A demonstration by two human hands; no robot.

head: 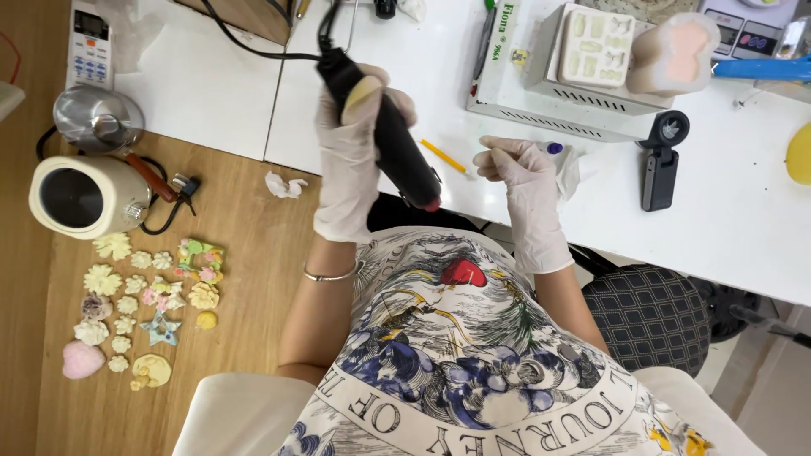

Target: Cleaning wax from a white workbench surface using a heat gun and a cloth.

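Observation:
My left hand (346,160), in a white glove, grips a black corded tool (393,135) by its handle. The tool points down and to the right, and its red tip (432,203) hangs over the white table's front edge. My right hand (528,190), also gloved, rests over the white table (743,211) with thumb and fingers pinched together; I cannot tell if anything small is between them. A yellow pencil (445,157) lies just left of those fingertips. A crumpled tissue with a blue cap (555,149) lies right behind the hand.
A grey metal box (549,105) carrying a white mould tray (597,46) stands behind, with a pink block (676,52) and a black clip (661,169) beside it. On the wooden table to the left are a cream pot (80,196), a remote (89,44) and several small moulded flowers (135,295).

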